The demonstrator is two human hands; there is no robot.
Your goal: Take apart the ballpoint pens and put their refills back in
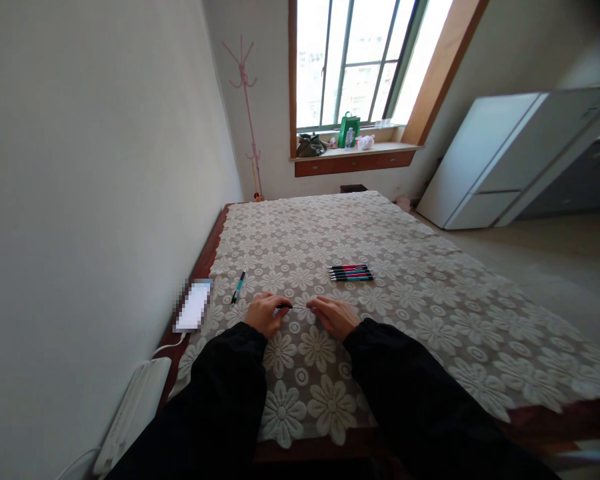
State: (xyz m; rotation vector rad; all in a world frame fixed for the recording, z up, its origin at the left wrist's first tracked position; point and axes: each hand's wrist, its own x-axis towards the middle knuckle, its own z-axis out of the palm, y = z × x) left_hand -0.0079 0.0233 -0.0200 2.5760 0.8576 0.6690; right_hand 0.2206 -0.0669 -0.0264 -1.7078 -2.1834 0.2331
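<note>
My left hand (264,313) and my right hand (334,316) rest on the lace tablecloth (430,293) and together hold a thin black pen (291,307) between their fingertips, one hand at each end. A single teal pen (239,287) lies to the left, just beyond my left hand. Several pens, red, teal and black, lie side by side in a row (351,273) a little beyond my right hand. Both arms wear black sleeves.
A phone (194,306) on a charging cable lies at the table's left edge by the wall. A white fridge (500,157) stands at the right. Bags sit on the window sill (353,150); a pink coat stand (247,100) fills the corner.
</note>
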